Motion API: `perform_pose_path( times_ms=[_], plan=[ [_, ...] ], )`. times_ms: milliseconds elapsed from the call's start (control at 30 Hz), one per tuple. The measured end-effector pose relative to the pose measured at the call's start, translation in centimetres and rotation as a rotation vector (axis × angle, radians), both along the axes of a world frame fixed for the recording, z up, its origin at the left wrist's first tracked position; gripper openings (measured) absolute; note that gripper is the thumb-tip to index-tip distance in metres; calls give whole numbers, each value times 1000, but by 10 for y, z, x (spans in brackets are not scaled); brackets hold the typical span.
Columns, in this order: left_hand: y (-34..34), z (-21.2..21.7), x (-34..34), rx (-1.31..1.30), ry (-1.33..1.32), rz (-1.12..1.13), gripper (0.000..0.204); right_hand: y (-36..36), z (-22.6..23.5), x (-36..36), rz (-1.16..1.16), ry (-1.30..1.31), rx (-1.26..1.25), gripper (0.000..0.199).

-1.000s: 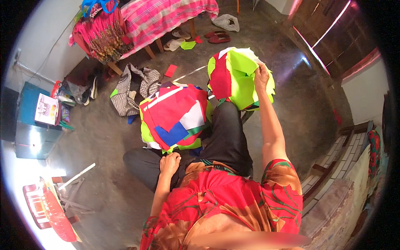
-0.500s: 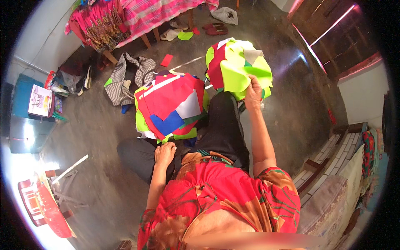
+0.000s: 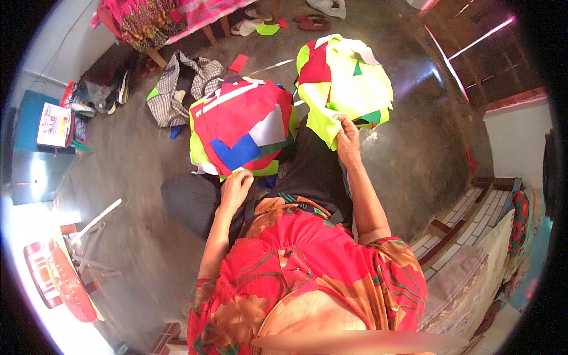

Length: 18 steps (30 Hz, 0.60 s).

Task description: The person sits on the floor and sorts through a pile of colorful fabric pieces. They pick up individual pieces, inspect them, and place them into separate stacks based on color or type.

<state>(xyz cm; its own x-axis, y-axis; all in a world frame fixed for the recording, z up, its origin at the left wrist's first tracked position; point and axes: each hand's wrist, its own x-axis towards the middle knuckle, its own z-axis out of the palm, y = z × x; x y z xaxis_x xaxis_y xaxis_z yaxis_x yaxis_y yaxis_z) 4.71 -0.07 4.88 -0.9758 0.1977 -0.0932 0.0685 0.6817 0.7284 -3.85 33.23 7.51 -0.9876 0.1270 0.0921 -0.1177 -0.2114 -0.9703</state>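
Observation:
Two heaps of cut cloth pieces lie in front of me. My right hand (image 3: 348, 141) pinches the edge of a neon yellow cloth piece (image 3: 322, 112) at the near side of the right heap (image 3: 361, 89). That piece hangs down from the heap toward my knee. At the near edge of the left heap (image 3: 236, 112), my left hand (image 3: 236, 186) is closed, its fingertips against the yellow-green edge; what they hold, if anything, is hidden. Red pieces top the left heap, with a blue piece (image 3: 236, 152) and a grey-white piece (image 3: 269, 127) among them.
A checkered cloth (image 3: 167, 100) lies crumpled on the floor left of the heaps, near a small red scrap (image 3: 239, 63). Shoes (image 3: 312, 22) and a neon scrap (image 3: 268, 29) lie farther off. A red plastic chair (image 3: 71, 284) stands at left, a brick ledge (image 3: 455, 231) at right.
My right hand has drawn the neon yellow piece toward me and slightly left, baring a small green triangle on the right heap. My left hand stays at the left heap's edge. The view has shifted slightly.

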Motion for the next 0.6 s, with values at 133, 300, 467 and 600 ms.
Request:
perform_pose_path(
  times_ms=[133, 300, 467, 600],
  plan=[
    [37, -4, -32, 485, -183, 55, 28, -18, 2, 30, 45, -29, 314, 16],
    [87, 1, -62, 813, -613, 88, 53, -26, 10, 39, 39, 84, 659, 19],
    [112, -2, -87, 1002, -765, 145, 68, -29, 14, 34, 142, 140, 748, 21],
    [119, 2, -92, 1100, -678, 219, 46, -31, 12, 33, 221, 172, 821, 20]
  ],
)
